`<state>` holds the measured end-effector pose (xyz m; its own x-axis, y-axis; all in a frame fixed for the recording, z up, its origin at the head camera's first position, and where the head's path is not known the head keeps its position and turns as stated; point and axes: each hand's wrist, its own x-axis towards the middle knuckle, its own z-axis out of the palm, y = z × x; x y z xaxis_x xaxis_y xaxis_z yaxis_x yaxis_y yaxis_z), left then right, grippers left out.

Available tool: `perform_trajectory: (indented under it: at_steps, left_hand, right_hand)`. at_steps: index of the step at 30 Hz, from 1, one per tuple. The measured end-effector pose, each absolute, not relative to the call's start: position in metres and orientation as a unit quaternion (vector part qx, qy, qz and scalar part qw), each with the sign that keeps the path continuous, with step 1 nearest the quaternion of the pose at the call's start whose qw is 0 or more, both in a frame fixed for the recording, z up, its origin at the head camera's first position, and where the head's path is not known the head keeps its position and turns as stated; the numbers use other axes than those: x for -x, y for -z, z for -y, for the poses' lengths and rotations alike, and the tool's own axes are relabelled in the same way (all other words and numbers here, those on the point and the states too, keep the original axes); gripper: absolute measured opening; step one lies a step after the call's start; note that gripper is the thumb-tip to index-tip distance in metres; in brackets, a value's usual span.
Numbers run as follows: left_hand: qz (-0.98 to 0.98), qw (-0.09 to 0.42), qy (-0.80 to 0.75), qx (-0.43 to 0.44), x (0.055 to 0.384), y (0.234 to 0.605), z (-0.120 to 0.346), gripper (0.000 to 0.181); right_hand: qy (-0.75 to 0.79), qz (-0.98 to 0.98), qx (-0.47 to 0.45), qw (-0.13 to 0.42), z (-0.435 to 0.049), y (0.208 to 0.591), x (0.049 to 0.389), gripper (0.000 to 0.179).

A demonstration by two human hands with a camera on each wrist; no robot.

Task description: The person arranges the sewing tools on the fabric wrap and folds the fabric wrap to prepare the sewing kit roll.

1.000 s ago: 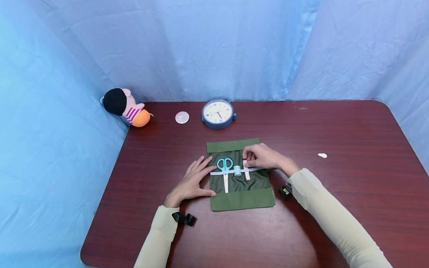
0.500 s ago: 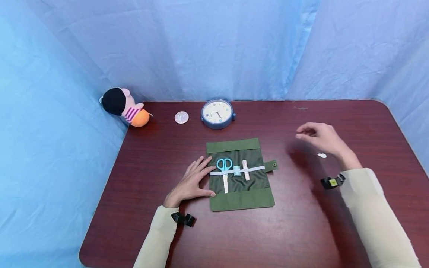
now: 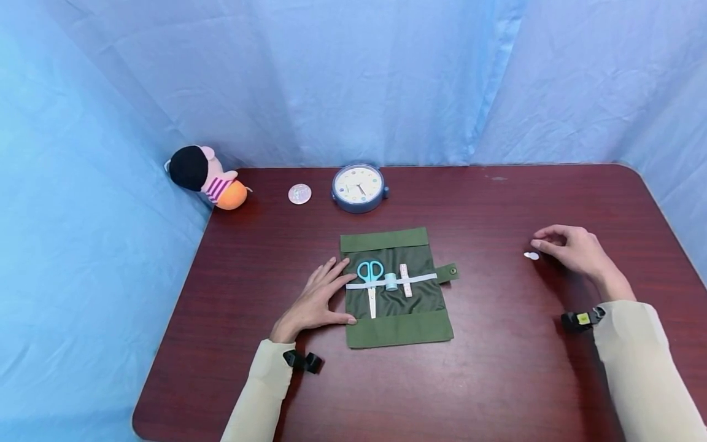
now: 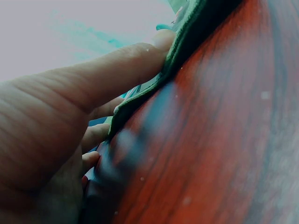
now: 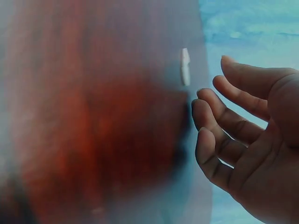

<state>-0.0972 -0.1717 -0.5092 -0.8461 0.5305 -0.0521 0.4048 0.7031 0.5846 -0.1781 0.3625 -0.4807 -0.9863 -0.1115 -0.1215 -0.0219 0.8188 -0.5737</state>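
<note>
My left hand [image 3: 315, 302] rests with spread fingers on the left edge of an unfolded green fabric sewing pouch [image 3: 400, 331]. In the left wrist view, the thumb [image 4: 126, 70] lies on the pouch's edge. Under the pouch's pale elastic band sit turquoise-handled scissors [image 3: 372, 270], a light blue thread spool [image 3: 391, 282] and a pinkish-white tape measure strip [image 3: 405, 288]. Far to the right, my right hand [image 3: 577, 250] hovers beside a small white flat piece [image 3: 531, 255] on the table. Its fingers are loosely bent with nothing between them, as the right wrist view also shows.
A blue round clock [image 3: 359, 187] stands behind the pouch. Left of it lies a shiny round disc [image 3: 300, 194], and a plush toy [image 3: 207, 178] sits at the far left corner. Blue curtains [image 3: 353, 80] border the dark red wooden table [image 3: 420, 393]. The pouch's snap tab [image 3: 447, 272] points right.
My right hand has left the tape measure strip in the pouch and moved right, then lowered to beside the small white piece. My left hand has stayed in place.
</note>
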Motion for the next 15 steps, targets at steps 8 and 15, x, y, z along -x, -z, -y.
perform_trajectory:
  at_steps: [8,15]
  left_hand:
    - [-0.916,0.108,-0.286,-0.261,0.098,0.509,0.171,0.086]
    - [-0.916,0.108,-0.287,-0.26,0.098,0.509,0.171,0.086]
  right_hand:
    - [0.286,-0.952,0.049,0.094,-0.368,0.488,0.171,0.042]
    - [0.269,-0.96,0.073,0.025,-0.369,0.498,0.167,0.026]
